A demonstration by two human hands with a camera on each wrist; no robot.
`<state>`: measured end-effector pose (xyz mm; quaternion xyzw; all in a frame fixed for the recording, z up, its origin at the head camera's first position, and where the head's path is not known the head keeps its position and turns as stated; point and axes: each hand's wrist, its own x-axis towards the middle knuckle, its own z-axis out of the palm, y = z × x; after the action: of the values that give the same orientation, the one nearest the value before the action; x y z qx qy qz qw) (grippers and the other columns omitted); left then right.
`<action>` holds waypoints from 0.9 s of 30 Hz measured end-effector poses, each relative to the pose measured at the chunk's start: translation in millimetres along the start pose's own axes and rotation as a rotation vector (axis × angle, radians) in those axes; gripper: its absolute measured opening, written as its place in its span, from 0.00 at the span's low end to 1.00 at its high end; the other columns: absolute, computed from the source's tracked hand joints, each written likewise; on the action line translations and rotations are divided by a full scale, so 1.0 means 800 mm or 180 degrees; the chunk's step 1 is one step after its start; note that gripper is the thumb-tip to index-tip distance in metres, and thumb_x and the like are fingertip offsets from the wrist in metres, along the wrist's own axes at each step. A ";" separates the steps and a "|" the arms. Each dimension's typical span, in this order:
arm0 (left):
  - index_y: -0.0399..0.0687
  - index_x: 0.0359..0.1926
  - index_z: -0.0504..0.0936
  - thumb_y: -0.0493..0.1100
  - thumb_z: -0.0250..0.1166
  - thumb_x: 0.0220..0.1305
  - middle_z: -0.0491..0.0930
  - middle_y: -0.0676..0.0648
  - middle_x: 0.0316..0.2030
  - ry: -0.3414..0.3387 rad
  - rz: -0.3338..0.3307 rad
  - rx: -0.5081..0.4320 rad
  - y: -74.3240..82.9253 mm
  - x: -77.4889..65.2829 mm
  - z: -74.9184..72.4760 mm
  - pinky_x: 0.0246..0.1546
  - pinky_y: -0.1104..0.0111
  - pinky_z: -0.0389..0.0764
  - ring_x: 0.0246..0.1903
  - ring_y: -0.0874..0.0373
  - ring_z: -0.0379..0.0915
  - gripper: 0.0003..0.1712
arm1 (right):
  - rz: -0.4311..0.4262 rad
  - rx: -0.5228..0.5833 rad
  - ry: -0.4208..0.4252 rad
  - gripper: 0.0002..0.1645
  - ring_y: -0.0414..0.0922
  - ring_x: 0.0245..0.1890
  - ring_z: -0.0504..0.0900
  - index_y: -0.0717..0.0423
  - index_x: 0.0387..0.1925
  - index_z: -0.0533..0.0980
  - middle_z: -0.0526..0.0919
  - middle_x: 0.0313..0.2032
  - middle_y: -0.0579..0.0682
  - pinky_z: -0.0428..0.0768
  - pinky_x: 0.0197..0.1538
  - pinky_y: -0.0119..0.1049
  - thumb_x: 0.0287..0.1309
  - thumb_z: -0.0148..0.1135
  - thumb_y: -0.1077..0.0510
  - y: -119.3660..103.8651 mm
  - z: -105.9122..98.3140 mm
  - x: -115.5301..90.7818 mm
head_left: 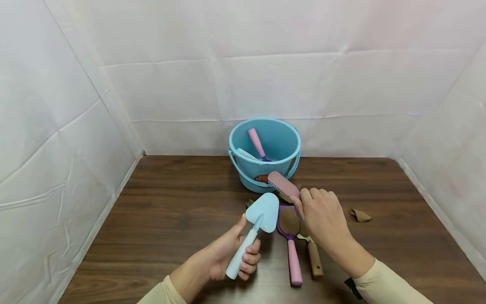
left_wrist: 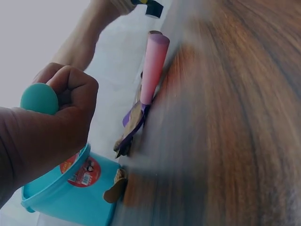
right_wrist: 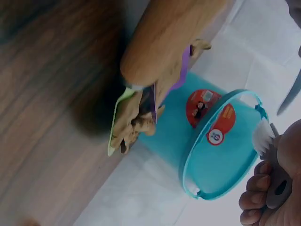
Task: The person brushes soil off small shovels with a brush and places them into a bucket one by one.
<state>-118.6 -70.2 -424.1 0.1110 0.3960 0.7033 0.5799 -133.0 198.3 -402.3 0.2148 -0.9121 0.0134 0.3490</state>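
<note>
My left hand (head_left: 220, 255) grips the handle of a light blue hand trowel (head_left: 266, 210), its blade raised over the table. In the left wrist view the round handle end (left_wrist: 40, 99) pokes out of the fist. My right hand (head_left: 322, 213) holds a pink brush (head_left: 282, 185), bristles facing down, in front of the bucket. White bristles (right_wrist: 263, 137) show in the right wrist view. Between the hands lies a purple scoop with a pink handle (head_left: 294, 264), brown material (head_left: 289, 220) on its blade. Beside it rests a wooden-handled green tool (head_left: 315, 261), partly hidden by the right hand.
A light blue bucket (head_left: 248, 173) stands at the table's back edge, its bail hanging in front. Inside it lean a pink-handled tool (head_left: 256, 142) and a pale-handled one (head_left: 247, 154). One brown scrap (head_left: 360, 215) lies to the right. White sheets (head_left: 174, 93) enclose the wooden table (head_left: 152, 219).
</note>
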 end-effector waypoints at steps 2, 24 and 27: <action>0.52 0.24 0.59 0.87 0.29 0.59 0.57 0.57 0.19 0.0045 0.0003 -0.0006 -0.001 0.000 -0.001 0.23 0.71 0.60 0.18 0.65 0.55 0.44 | -0.0039 0.0080 -0.0007 0.31 0.45 0.16 0.56 0.56 0.22 0.63 0.58 0.17 0.47 0.55 0.24 0.38 0.81 0.37 0.43 -0.005 -0.005 0.001; 0.52 0.22 0.59 0.89 0.31 0.56 0.58 0.57 0.19 0.0059 -0.0060 0.0130 -0.005 0.003 -0.006 0.22 0.72 0.60 0.17 0.66 0.55 0.46 | -0.0080 -0.0100 0.0060 0.34 0.44 0.15 0.54 0.56 0.20 0.61 0.55 0.16 0.47 0.52 0.22 0.37 0.81 0.33 0.41 0.002 0.002 -0.003; 0.52 0.23 0.59 0.89 0.30 0.56 0.58 0.57 0.19 0.0077 -0.0043 0.0136 -0.007 0.004 -0.007 0.22 0.72 0.61 0.18 0.66 0.55 0.45 | -0.0103 0.0019 0.0111 0.34 0.43 0.16 0.53 0.56 0.20 0.62 0.55 0.17 0.46 0.52 0.22 0.37 0.81 0.33 0.41 -0.004 -0.006 0.001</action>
<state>-119.1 -70.0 -432.7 0.1122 0.4187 0.6920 0.5773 -128.9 195.8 -398.8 0.2303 -0.9022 0.0143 0.3643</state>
